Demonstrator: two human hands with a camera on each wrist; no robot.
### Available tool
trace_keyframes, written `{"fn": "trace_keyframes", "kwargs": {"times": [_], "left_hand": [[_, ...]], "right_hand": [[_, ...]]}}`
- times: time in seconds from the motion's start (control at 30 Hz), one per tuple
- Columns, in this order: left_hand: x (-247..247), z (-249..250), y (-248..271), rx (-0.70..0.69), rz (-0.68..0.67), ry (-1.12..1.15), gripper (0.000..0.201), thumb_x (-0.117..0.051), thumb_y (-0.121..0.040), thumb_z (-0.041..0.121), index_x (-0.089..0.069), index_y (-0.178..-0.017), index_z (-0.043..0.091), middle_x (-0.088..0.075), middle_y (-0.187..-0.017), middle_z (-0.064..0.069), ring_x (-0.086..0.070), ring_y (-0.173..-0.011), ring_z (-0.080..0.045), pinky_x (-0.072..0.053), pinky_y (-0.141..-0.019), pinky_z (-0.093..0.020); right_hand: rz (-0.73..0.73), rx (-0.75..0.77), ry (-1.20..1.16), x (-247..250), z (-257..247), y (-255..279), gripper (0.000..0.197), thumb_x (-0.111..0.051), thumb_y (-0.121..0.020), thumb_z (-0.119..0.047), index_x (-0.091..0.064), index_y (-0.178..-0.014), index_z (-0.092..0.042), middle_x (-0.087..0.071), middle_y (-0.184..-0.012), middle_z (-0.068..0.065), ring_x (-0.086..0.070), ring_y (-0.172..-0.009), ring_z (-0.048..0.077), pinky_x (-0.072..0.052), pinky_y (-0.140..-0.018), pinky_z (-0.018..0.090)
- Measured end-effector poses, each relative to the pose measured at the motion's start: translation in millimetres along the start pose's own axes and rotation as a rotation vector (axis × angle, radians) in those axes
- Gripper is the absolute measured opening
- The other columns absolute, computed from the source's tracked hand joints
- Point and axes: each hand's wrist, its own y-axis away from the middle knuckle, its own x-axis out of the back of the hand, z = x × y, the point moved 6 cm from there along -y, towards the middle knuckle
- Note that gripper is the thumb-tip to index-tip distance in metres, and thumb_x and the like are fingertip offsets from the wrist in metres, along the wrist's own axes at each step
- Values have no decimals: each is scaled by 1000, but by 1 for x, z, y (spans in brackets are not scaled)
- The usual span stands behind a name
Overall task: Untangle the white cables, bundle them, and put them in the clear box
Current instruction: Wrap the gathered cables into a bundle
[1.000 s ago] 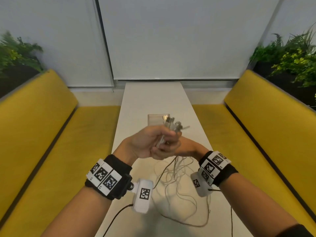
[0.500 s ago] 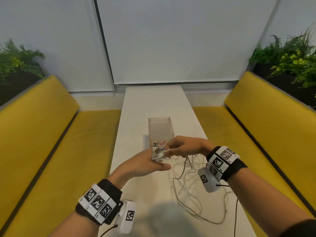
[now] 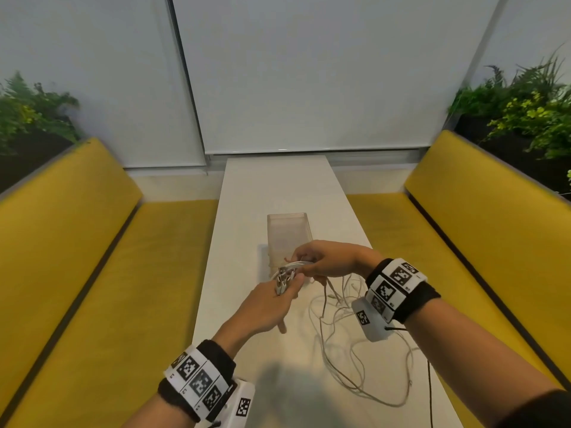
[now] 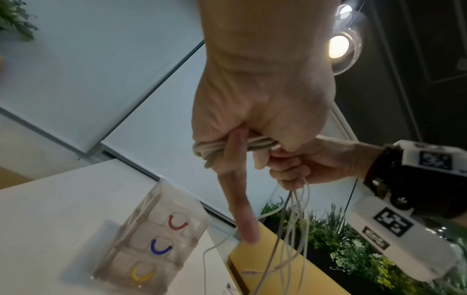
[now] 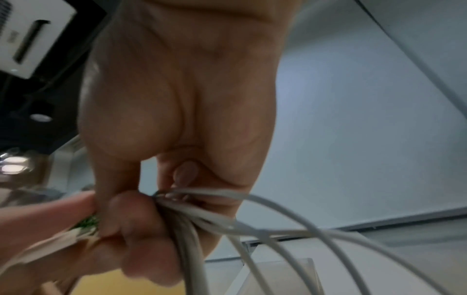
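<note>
Low in the middle of the head view, both hands meet just in front of the box (image 3: 287, 233), which stands on the white worktop (image 3: 247, 211). The left hand (image 3: 265, 307) is clenched round a gathered coil of the cables (image 3: 333, 350), their plug ends poking up between its fingers, one finger stretched out straight. The right hand (image 3: 327, 261) pinches the strands where they leave that coil, and the rest trails in loose loops over the worktop toward the lower right of the frame. The step looks like winding the slack into a bundle. To do it well, I would keep the left grip steady as the anchor, let the right hand slide down the strands and bring each loop up at an even length, and lift slowly so the loose tangle on the worktop feeds without knotting or dragging against the box.
</note>
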Motion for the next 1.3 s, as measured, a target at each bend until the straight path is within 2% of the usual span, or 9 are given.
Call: {"fn": "trace_keyframes", "kwargs": {"times": [0.17, 0.37, 0.53, 0.7, 0.8, 1.0, 1.1, 1.17, 1.3], "left_hand": [[-2, -2, -13, -6, 96, 191, 56, -34, -97, 66, -50, -141, 36, -63, -132, 4, -73, -87, -4, -45, -71, -21], [14, -9, -22, 121, 283, 563, 59, -34, -91, 76, -61, -128, 38, -72, -112, 13, -72, -95, -9, -44, -50, -35], [22, -3, -38, 202, 305, 764, 70, -30, -87, 84, -69, -104, 28, -68, -93, 9, -58, -91, -20, -36, -56, -29], [30, 11, -44, 114, 284, 922, 40, -29, -98, 65, -61, -92, 42, -65, -109, 5, -58, -109, -23, -46, -105, -47], [30, 17, -43, 45, 215, 1042, 43, -27, -100, 60, -63, -87, 40, -68, -106, 1, -59, -117, -30, -42, -110, -49], [32, 23, -46, 15, 232, 905, 39, -23, -98, 65, -57, -92, 47, -62, -115, 3, -59, -103, -14, -45, -92, -32], [28, 19, -51, 21, 180, 906, 58, -21, -96, 70, -63, -118, 37, -57, -124, 6, -58, -101, -10, -48, -81, -28], [28, 17, -51, 25, 128, 924, 73, -22, -94, 73, -63, -131, 25, -53, -136, 7, -56, -108, -11, -50, -82, -27], [42, 19, -52, -23, 194, 983, 58, -41, -93, 65, -70, -115, 20, -71, -120, 1, -58, -120, -15, -52, -75, -25]], "right_hand": [[163, -7, 74, 1, -3, -1, 16, -51, -101, -26, -53, -103, -11, -61, -68, 5, -61, -55, 20, -55, -56, 31], [232, -53, 6, -4, 1, -2, 46, -42, -103, -42, -61, -101, -1, -59, -68, 6, -62, -53, 18, -58, -57, 34], [332, 67, -140, -31, -16, -10, 32, -29, -107, -32, -55, -97, -17, -55, -82, -4, -53, -67, 3, -43, -59, 15], [352, 61, -351, -36, -15, -11, 31, -27, -107, -37, -48, -103, -14, -46, -73, -3, -38, -57, 7, -36, -47, 19], [354, 94, -356, -36, -20, -6, 36, -26, -107, -38, -45, -106, -7, -42, -70, -2, -36, -53, 7, -36, -48, 20], [423, 133, -300, -37, -27, -8, 31, -24, -108, -35, -45, -119, -14, -47, -72, -4, -43, -56, 4, -39, -57, 19], [446, 179, -217, -40, -33, -7, 15, -25, -108, -30, -40, -110, -28, -54, -83, 4, -48, -69, 11, -45, -68, 28], [444, 200, -145, -43, -33, -6, 21, -26, -108, -29, -41, -119, -19, -59, -92, 10, -53, -76, 16, -47, -73, 31], [422, 243, -31, -54, -33, -5, 23, -29, -107, -31, -41, -103, -12, -51, -83, 6, -46, -69, 12, -45, -70, 37]]}}
